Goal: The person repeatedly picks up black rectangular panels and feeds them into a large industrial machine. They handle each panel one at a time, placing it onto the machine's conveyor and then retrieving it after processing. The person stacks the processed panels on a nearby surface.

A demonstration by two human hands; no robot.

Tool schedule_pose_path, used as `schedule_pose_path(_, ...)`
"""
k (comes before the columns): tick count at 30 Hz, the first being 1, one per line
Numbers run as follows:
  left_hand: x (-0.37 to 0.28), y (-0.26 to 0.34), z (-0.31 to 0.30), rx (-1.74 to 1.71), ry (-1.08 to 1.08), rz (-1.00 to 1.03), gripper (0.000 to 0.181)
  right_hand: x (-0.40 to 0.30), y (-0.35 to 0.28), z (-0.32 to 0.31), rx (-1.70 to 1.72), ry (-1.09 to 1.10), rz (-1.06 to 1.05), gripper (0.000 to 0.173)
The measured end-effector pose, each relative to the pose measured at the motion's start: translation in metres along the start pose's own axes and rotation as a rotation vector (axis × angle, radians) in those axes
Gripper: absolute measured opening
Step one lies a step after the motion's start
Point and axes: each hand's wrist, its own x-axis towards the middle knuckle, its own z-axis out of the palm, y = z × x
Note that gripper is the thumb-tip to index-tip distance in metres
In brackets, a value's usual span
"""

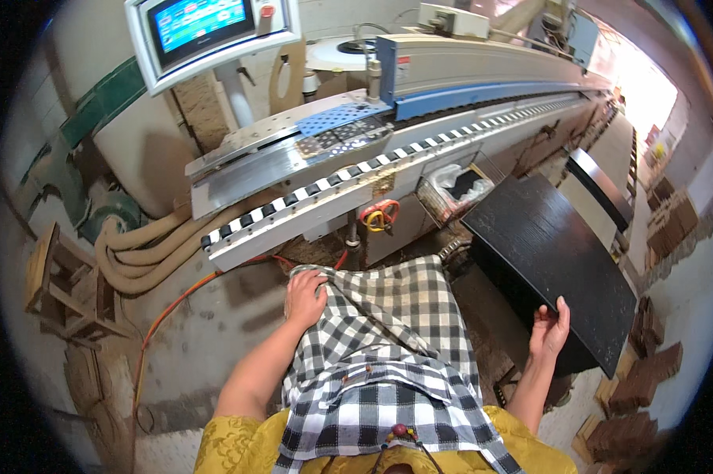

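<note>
My left hand (306,298) rests on the checked apron (386,308) over my lap, its fingers loosely bent and holding nothing that I can see. At the near edge of a stack of black panels (546,243), my right hand (550,326) is raised with the palm partly up. Its fingertips touch or nearly touch the panel edge; which one I cannot tell. The top panel has a dark wood-grain face with pale specks. Before me runs a long edge-banding machine (481,65) with a metal infeed table (249,183) and a roller rail (344,175).
A lit control screen (202,26) stands at upper left. Thick dust hoses (149,255) and an orange hose (166,311) lie on the left, near a wooden stool (72,284). A wire basket (451,189) and tape rolls (380,215) hang below the rail. Brown board stacks (635,379) line the right.
</note>
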Motion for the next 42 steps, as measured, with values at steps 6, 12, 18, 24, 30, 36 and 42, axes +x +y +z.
schedule_pose_path(6, 0.0, -0.002, 0.003, 0.004, 0.009, -0.011, 0.023, -0.035, 0.027, 0.04, -0.034, -0.262, 0.179, 0.011)
schedule_pose_path(12, -0.004, -0.019, 0.011, 0.083, 0.119, 0.199, 0.036, -0.05, 0.093, 0.109, -0.028, -0.707, 0.579, 0.019)
schedule_pose_path(18, 0.0, -0.008, 0.004, -0.029, -0.245, -0.292, 0.032, -0.079, 0.175, 0.204, -0.067, -0.942, 0.929, 0.016)
schedule_pose_path(24, -0.001, 0.011, -0.019, -0.038, -0.095, -0.189, 0.024, -0.099, 0.229, 0.27, -0.199, -1.023, 1.028, 0.018)
schedule_pose_path(30, -0.003, 0.0, -0.01, -0.026, -0.014, -0.066, 0.026, -0.099, 0.259, 0.304, -0.188, -1.034, 0.922, 0.016)
schedule_pose_path(36, -0.001, 0.001, -0.006, -0.013, -0.02, -0.064, 0.026, -0.109, 0.274, 0.307, -0.442, -1.156, 0.712, 0.039)
schedule_pose_path(42, 0.001, 0.0, -0.004, 0.001, -0.027, -0.061, 0.026, -0.141, 0.283, 0.319, -0.416, -1.263, 0.751, 0.047)
